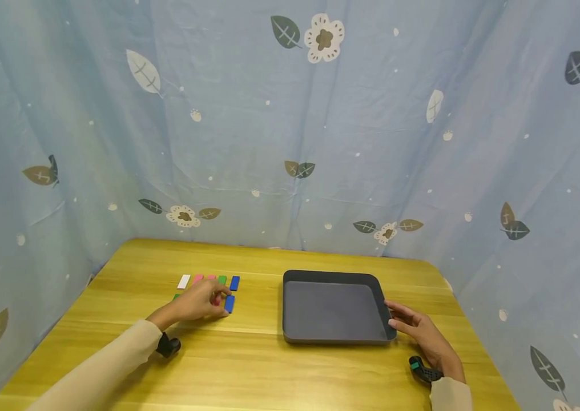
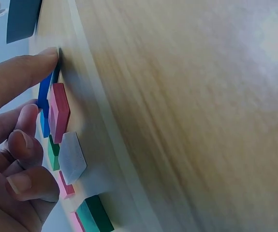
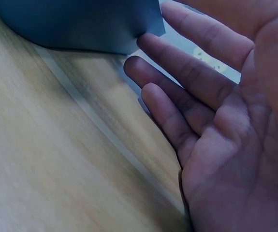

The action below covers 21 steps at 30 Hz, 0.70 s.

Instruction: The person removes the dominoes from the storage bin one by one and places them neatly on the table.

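My left hand [image 1: 197, 301] is over the left part of the table, its thumb and a finger pinching the ends of a small flat blue block [image 1: 229, 303]. Another blue block [image 1: 235, 283] lies just beyond it. Around and under that hand are a white block [image 1: 184, 281], a green block [image 1: 222, 279] and pink blocks [image 2: 60, 113], some partly covered by the fingers. At the right side of a dark grey rectangular tray [image 1: 336, 311], my right hand [image 1: 421, 331] touches the rim with extended fingers. In the right wrist view its fingertips [image 3: 146, 41] meet the outer wall.
The yellow wood-grain table [image 1: 249, 371] carries everything. A blue curtain [image 1: 249, 114] with leaf and flower prints stands behind it and along both sides. Each wrist wears a black strapped device [image 1: 168, 345]. Bare tabletop separates the blocks from the tray.
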### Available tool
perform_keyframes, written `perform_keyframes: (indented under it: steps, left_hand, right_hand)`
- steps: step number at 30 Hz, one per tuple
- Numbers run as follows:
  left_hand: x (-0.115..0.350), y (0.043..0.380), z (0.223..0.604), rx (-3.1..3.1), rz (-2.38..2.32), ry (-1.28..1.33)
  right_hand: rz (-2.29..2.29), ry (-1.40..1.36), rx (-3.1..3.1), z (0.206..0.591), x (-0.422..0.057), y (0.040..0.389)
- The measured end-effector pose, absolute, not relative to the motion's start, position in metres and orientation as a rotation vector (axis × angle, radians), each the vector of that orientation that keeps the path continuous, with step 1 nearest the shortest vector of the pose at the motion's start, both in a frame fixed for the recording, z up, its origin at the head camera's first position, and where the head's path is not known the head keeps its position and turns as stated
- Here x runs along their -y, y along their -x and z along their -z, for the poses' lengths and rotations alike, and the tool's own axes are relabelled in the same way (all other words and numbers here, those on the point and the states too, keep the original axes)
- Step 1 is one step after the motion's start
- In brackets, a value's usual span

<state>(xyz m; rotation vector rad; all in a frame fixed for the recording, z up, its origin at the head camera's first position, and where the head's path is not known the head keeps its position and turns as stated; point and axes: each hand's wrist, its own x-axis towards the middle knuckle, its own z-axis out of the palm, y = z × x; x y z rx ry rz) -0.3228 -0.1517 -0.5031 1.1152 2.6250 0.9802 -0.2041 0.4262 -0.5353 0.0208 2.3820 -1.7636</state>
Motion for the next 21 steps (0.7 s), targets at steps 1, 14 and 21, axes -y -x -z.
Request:
perform_keyframes:
  steps: [1,14,21]
  left_hand:
    - [0.152,0.323,0.503,-2.629,-0.976,-1.122]
    - [0.155,0.319,0.501,-2.64,-0.925,-1.044]
    - [0.163,0.318,0.48,-2.919,-0.774,-1.049]
  right_hand:
    - [1.761,-0.024,-2.381,0.535,-0.427,0.204]
    - [1.743,0.013,-2.379,0.542,-0.427,0.211]
    - [1.843,0.024,-2.438,0.534,-0.44,0.209]
